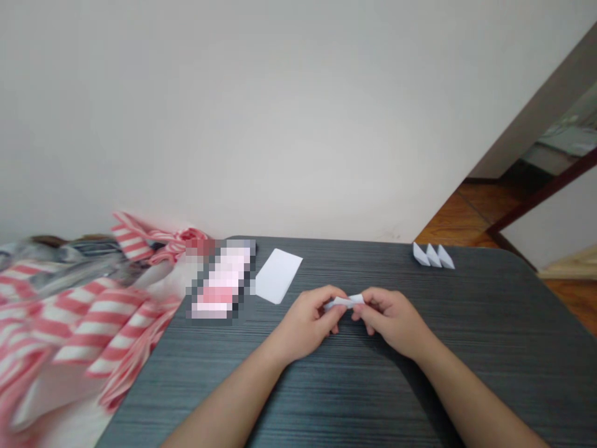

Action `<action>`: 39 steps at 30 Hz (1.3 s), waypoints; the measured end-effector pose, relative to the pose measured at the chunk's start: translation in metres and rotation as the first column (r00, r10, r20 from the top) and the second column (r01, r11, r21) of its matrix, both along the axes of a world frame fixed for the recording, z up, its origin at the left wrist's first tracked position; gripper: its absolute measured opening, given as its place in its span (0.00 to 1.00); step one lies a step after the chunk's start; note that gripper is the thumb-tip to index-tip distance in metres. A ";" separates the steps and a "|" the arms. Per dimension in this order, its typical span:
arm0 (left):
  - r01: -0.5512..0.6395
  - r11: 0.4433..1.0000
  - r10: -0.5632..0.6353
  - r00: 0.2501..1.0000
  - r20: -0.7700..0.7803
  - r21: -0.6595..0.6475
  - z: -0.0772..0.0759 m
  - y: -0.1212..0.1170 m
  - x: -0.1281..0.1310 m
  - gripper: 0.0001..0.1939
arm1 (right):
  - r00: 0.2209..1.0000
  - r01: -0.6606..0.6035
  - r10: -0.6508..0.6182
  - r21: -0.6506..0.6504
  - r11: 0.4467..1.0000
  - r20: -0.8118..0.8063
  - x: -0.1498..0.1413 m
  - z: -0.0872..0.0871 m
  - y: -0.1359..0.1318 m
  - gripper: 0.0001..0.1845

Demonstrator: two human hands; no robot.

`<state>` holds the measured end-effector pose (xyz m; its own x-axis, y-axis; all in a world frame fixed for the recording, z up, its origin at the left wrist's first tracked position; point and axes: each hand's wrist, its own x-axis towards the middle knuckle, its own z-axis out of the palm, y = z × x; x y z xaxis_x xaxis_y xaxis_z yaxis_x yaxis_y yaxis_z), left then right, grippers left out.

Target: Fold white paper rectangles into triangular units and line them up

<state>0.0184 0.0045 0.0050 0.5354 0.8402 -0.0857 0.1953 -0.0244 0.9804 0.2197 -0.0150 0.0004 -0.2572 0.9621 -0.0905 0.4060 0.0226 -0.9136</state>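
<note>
Here we are at the dark desk (345, 386), and both hands are busy. The left hand (308, 323) has its thumb and fingers pinched on one end of a small folded paper (347, 301); the right hand (397, 320) is clamped on the other end in the same way. The piece sits between them, in front of the person, nearer the far edge than the near one, a narrow white strip across the fingertips. Whether it touches the desktop, I can't tell.

A folding or creasing step, I'd judge, with both hands at work on it. The next move calls for a firm hold at both ends and an even press of the thumbs, so the layers don't slip out of line. How many layers there are is hidden by the fingers.

Look toward the far right corner: three folded white pieces (433, 256) in a close row by the far edge, points up. Over on the left, a flat white paper (278, 277) lies near the far edge, one sheet or several, hard to say. Just beside it, at the far left corner, a pixelated object (224, 280), too blurred to name. Past the left edge, red-and-white striped cloth (93, 323) lies rumpled.
</note>
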 end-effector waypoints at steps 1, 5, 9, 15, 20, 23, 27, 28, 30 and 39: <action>0.002 1.000 -0.002 1.000 -0.005 0.002 -0.001 0.000 0.000 0.10 | 1.000 -0.003 0.003 0.004 1.000 0.002 0.000 0.000 0.000 0.10; -0.002 1.000 0.002 1.000 -0.024 0.010 -0.002 0.000 0.000 0.09 | 1.000 -0.014 0.014 0.024 1.000 0.002 0.000 0.001 0.000 0.09; -0.029 0.999 0.029 0.999 -0.032 0.015 -0.003 -0.001 0.000 0.11 | 0.999 -0.020 0.020 0.011 1.000 -0.042 0.000 -0.001 0.000 0.09; -0.052 0.999 0.052 0.998 -0.043 0.004 -0.004 0.000 0.000 0.11 | 0.986 0.109 -0.095 0.093 0.990 -0.140 0.000 -0.012 -0.001 0.04; -0.096 0.995 0.095 0.995 -0.022 -0.026 -0.006 0.001 0.000 0.11 | 0.994 0.028 -0.072 0.463 0.886 0.077 0.003 -0.007 -0.003 0.01; -0.108 0.993 0.109 0.994 0.005 -0.052 -0.009 0.002 0.001 0.12 | 0.989 -0.060 -0.027 0.558 0.828 0.147 0.004 -0.003 -0.003 0.09; -0.110 0.993 0.111 0.994 0.008 -0.036 -0.011 0.002 0.001 0.11 | 0.987 -0.090 -0.015 0.619 0.780 0.162 0.004 -0.005 -0.002 0.12; -0.111 0.993 0.112 0.994 0.007 -0.030 -0.012 0.002 0.001 0.11 | 0.987 -0.092 -0.014 0.629 0.772 0.162 0.004 -0.006 -0.002 0.12; -0.111 0.994 0.111 0.994 0.006 -0.021 -0.013 0.002 0.000 0.12 | 0.986 -0.100 -0.010 0.639 0.763 0.166 0.004 -0.008 -0.001 0.12; -0.120 0.993 0.120 0.993 -0.008 -0.002 -0.015 0.002 0.000 0.14 | 0.985 -0.110 0.010 0.573 0.812 0.175 0.005 -0.010 0.000 0.13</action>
<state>0.0180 0.0065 -0.0104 0.4297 0.8983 -0.0912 0.2040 0.0019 0.9790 0.2243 -0.0153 -0.0094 -0.3470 0.8313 0.4342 0.5213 0.5558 -0.6476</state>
